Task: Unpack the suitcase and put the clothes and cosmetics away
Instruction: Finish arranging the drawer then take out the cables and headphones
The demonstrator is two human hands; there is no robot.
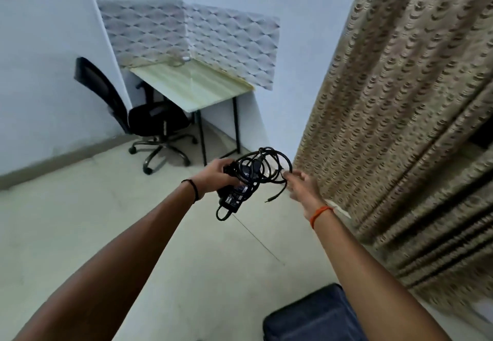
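Now a black charger (pixel 233 196) with its tangled cable (pixel 262 166) is gripped in the left hand (pixel 217 175) above the floor; the cable seems pinched by the blurred right hand (pixel 302 187). Near right, the suitcase (pixel 309 316) is seen.

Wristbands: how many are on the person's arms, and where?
2. A black wristband is on the left wrist, by the left hand holding the charger. An orange wristband is on the right wrist, behind the right hand touching the cable.
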